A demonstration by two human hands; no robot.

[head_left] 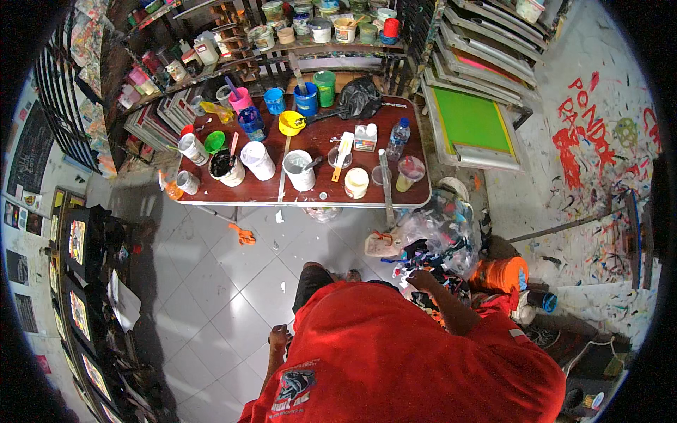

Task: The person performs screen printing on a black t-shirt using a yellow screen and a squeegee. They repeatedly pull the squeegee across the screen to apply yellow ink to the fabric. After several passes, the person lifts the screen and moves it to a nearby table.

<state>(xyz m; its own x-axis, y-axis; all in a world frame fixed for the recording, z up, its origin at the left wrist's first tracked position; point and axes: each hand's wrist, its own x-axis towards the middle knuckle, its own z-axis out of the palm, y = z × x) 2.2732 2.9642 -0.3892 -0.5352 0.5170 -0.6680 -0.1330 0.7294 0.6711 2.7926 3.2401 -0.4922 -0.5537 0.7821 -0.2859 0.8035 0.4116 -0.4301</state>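
My left hand (pixel 279 335) hangs low at my left side above the tiled floor, its fingers curled in and nothing visible in them. My right hand (pixel 422 280) is closed, over the near edge of a heap of dark and coloured cloth scraps (pixel 441 271). Whether it grips a scrap is too small to see. Beyond that hand bulges a clear plastic bag (pixel 451 229) of scraps. A pale shallow tray with an orange-brown smear (pixel 383 244) lies left of the bag. Neither hand touches the brown table (pixel 243 194) ahead.
On the table are several ink pots, including a white tub (pixel 299 173) and yellow pot (pixel 290 123), plus a water bottle (pixel 398 137). An orange bucket (pixel 502 273) lies at right. Screen frames (pixel 472 127) are racked behind it. An orange rag (pixel 243 235) lies on the floor.
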